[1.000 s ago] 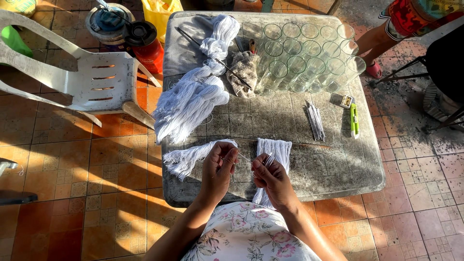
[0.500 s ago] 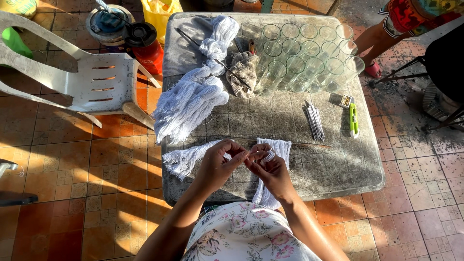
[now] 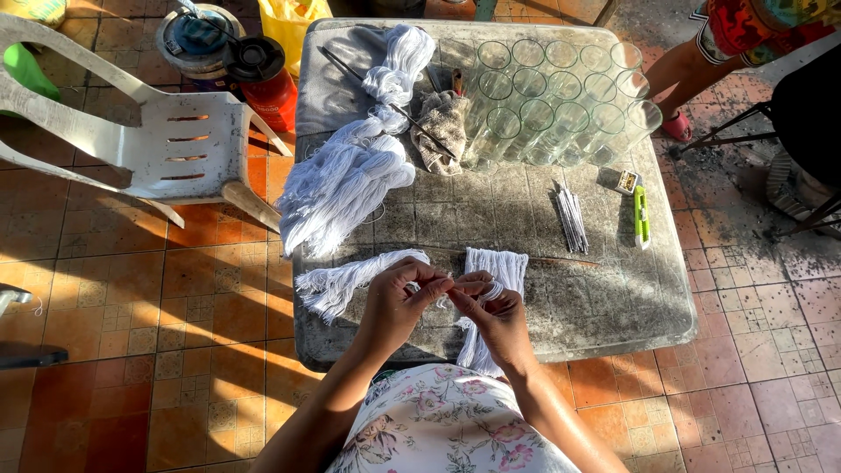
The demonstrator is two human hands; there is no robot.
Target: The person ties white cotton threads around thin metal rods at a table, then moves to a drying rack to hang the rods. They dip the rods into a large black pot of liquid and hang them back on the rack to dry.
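Your left hand [image 3: 396,302] and right hand [image 3: 492,314] meet at the near edge of the table [image 3: 613,298], fingertips pinched together on a thin white string [image 3: 448,282] between them. Both hands are nearly closed around it. A short bundle [image 3: 491,280] lies partly under your right hand and hangs over the edge; another bundle [image 3: 350,280] lies just left of your left hand. Farther back rest a large skein [image 3: 350,180], a rag [image 3: 442,127], clustered glasses [image 3: 552,101], sticks [image 3: 571,215] and a green cutter [image 3: 641,215].
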